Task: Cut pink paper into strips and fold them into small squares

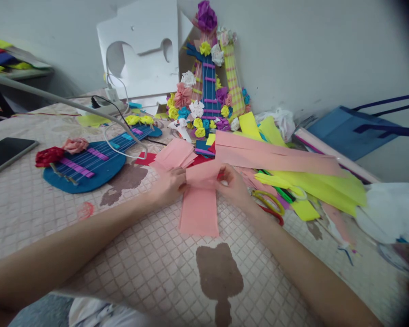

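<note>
A strip of pink crepe paper [199,211] lies before me on the table, its upper end folded or raised between my hands. My left hand [170,185] pinches the paper's left edge. At the right edge, my right hand [234,184] grips it between thumb and fingers. Just beyond my left hand rests a stack of pink paper pieces [175,154]. Long pink paper sheets [272,154] spread to the right, over yellow paper [327,190]. Yellow-and-red-handled scissors [268,202] lie beside my right forearm.
A blue paper guitar [88,170] with paper flowers lies left, near a phone [8,154] and a white cable. Behind stand flower-decorated guitars [209,86], a hot glue gun [180,129] and a white foam board [139,50]. A blue bag [354,129] sits at right.
</note>
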